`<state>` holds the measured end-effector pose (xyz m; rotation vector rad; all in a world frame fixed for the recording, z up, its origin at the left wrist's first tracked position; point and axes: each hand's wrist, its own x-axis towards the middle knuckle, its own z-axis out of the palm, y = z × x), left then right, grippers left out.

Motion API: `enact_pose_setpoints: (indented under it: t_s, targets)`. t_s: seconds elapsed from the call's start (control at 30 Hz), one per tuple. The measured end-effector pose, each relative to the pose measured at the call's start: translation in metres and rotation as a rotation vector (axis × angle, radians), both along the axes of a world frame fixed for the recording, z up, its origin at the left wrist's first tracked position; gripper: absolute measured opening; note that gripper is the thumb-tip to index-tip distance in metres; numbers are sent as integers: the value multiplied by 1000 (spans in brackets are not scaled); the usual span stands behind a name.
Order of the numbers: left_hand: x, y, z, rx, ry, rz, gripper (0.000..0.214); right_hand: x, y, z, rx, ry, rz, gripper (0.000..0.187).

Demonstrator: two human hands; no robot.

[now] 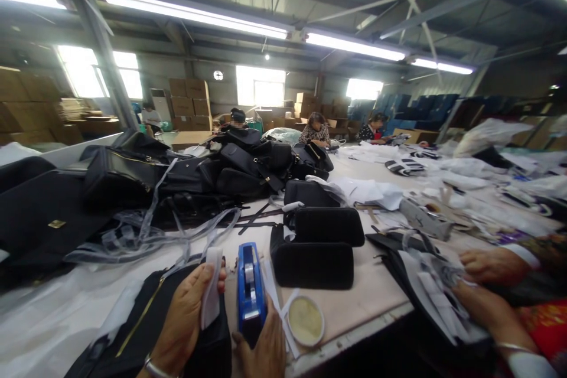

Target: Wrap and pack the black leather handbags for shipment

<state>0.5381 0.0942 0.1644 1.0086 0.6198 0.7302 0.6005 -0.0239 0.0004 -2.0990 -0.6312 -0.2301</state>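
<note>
My left hand [188,307] pinches a folded white strip [211,298], thumb in front and fingers behind. Beneath that hand lies a black bag [146,313] with a gold zipper. My right hand [266,345] grips the near end of a blue tape dispenser [251,289], thumb on one side and fingers along the other. The dispenser rests on the table, close to the strip. Beside my right hand sits a round tub [305,322] with a pale yellowish surface, on some thin white strips [283,313].
Black bags [248,165] are heaped across the table, with clear plastic strips [146,236] in front. Black cases [314,266] stand right of the dispenser. At right, a co-worker's hands [491,289] hold a black bag with white wrapping. Other people sit beyond the heap.
</note>
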Motion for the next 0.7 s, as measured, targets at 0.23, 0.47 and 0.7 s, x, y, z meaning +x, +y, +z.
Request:
enact_pose_setpoints:
  t_s: [0.23,0.47,0.7]
  targets:
    - [0,2,-7,12,3,34,36,11,-6,1,-22,-53,-45,60]
    - [5,1,-12,30,-2,16,35,25,-17,6,-120,-175,-20,56]
    - [11,-1,-11,37,-3,5,31,18,-15,8,-129,-212,-24,56]
